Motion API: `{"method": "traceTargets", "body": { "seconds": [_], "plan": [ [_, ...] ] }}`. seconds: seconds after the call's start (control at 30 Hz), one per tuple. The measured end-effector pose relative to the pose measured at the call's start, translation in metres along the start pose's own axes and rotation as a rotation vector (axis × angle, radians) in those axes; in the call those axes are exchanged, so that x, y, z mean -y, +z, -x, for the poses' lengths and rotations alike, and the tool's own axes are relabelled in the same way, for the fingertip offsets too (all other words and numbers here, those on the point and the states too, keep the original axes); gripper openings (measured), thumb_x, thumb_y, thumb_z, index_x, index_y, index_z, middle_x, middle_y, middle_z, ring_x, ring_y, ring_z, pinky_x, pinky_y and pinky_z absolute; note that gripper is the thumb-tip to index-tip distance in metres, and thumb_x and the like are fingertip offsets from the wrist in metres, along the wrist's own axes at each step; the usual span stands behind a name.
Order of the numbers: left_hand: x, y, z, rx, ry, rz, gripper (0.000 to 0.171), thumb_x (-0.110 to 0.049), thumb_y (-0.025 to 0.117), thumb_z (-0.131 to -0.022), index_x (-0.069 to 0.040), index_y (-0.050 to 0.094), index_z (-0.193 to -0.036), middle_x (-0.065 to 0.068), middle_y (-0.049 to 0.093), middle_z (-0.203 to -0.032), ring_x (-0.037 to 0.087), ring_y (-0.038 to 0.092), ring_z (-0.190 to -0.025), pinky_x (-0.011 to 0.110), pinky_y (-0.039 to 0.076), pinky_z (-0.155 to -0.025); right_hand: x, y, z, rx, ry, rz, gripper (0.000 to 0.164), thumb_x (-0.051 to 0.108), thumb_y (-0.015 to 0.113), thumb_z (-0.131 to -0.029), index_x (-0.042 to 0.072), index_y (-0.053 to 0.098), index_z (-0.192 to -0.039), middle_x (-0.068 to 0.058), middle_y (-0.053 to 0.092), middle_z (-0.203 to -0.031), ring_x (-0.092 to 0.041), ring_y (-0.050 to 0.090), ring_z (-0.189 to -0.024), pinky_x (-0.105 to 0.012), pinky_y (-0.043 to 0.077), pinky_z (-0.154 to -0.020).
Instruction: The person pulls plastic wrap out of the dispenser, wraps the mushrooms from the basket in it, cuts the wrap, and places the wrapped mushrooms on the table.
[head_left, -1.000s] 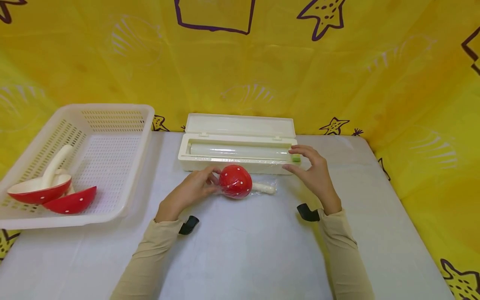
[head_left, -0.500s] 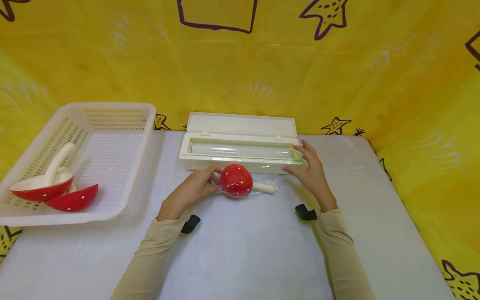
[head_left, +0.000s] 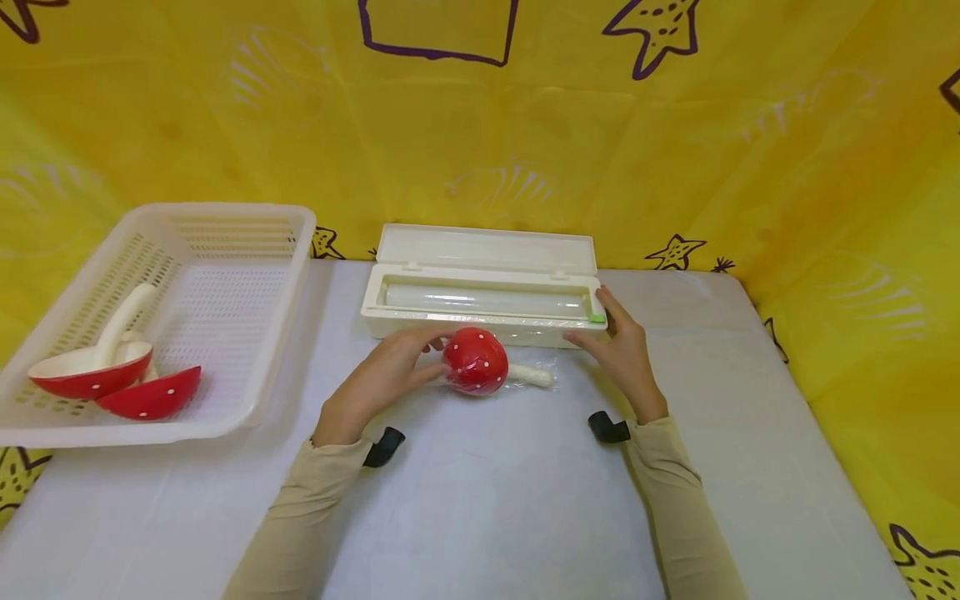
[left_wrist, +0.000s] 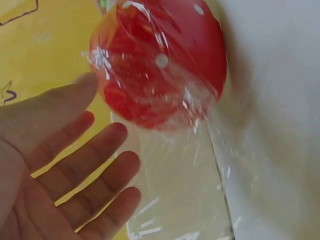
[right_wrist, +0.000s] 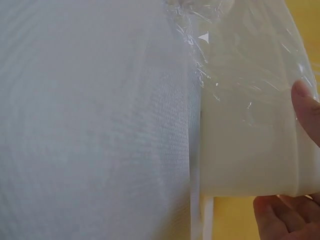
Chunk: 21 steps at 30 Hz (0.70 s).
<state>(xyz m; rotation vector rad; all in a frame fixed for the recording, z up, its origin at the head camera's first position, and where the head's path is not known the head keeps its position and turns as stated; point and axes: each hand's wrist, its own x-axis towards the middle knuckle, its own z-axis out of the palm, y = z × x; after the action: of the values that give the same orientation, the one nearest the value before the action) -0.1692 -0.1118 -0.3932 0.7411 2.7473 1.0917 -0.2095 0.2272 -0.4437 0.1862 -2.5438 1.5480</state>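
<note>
A red ladle with white dots (head_left: pixel 476 361) lies bowl up-turned and wrapped in clear cling film (left_wrist: pixel 172 170), its pale handle (head_left: pixel 531 376) pointing right. My left hand (head_left: pixel 382 383) is at the bowl's left side; in the left wrist view its thumb meets the bowl while the other fingers stay loosely straight. Behind the ladle stands a white cling film box (head_left: pixel 525 334), lid raised, a roll (head_left: pixel 480 297) inside. With thumb on the front and fingers round the end, my right hand (head_left: pixel 626 354) holds the box's right end, beside a green slider (head_left: pixel 597 318).
To the left is a white plastic basket (head_left: pixel 251 400) with red-and-white ladles (head_left: pixel 93 385) in it. A yellow patterned cloth (head_left: pixel 480 125) hangs behind and at the right of the white table (head_left: pixel 480 517).
My right hand's fingers have come down from above the box's right end onto its side. My left fingers have loosened and straightened beside the ladle's bowl. The ladle stays in place.
</note>
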Motion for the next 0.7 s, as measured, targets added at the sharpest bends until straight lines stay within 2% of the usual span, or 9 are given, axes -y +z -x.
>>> {"method": "traceTargets", "body": {
  "seconds": [0.2, 0.37, 0.6, 0.7],
  "plan": [
    [-0.014, 0.005, -0.01, -0.042, 0.056, -0.066, 0.044, -0.016, 0.077, -0.086, -0.007, 0.064, -0.127, 0.008, 0.069, -0.117, 0.025, 0.062, -0.102, 0.04, 0.054, -0.093, -0.002, -0.001, 0.0, -0.016, 0.005, -0.046, 0.09, 0.012, 0.084, -0.078, 0.0, 0.033, -0.152, -0.013, 0.031, -0.16, -0.028, 0.038, -0.145, -0.028, 0.038, -0.112],
    [-0.023, 0.005, -0.025, -0.033, 0.089, -0.069, 0.038, -0.016, 0.076, -0.088, -0.005, 0.065, -0.123, 0.009, 0.07, -0.115, 0.025, 0.063, -0.107, 0.041, 0.054, -0.095, -0.003, 0.0, 0.0, -0.02, 0.02, -0.1, 0.09, 0.008, 0.084, -0.077, 0.0, 0.034, -0.152, -0.013, 0.031, -0.161, -0.029, 0.039, -0.145, -0.016, 0.038, -0.108],
    [-0.034, 0.008, -0.048, 0.014, 0.125, -0.003, 0.036, -0.015, 0.072, -0.091, -0.005, 0.065, -0.125, 0.012, 0.069, -0.119, 0.026, 0.066, -0.108, 0.038, 0.056, -0.094, -0.006, 0.001, 0.0, -0.035, 0.021, -0.104, 0.088, 0.009, 0.085, -0.076, 0.002, 0.038, -0.15, -0.013, 0.036, -0.158, -0.032, 0.043, -0.142, -0.024, 0.042, -0.107],
    [-0.04, 0.01, -0.059, 0.026, 0.164, -0.009, 0.036, -0.015, 0.072, -0.091, -0.006, 0.065, -0.125, 0.01, 0.07, -0.119, 0.025, 0.065, -0.108, 0.037, 0.055, -0.095, -0.007, 0.001, -0.001, -0.042, 0.03, -0.11, 0.087, 0.008, 0.085, -0.076, 0.002, 0.039, -0.15, -0.014, 0.037, -0.157, -0.035, 0.046, -0.139, -0.019, 0.046, -0.102]
  ]
}}
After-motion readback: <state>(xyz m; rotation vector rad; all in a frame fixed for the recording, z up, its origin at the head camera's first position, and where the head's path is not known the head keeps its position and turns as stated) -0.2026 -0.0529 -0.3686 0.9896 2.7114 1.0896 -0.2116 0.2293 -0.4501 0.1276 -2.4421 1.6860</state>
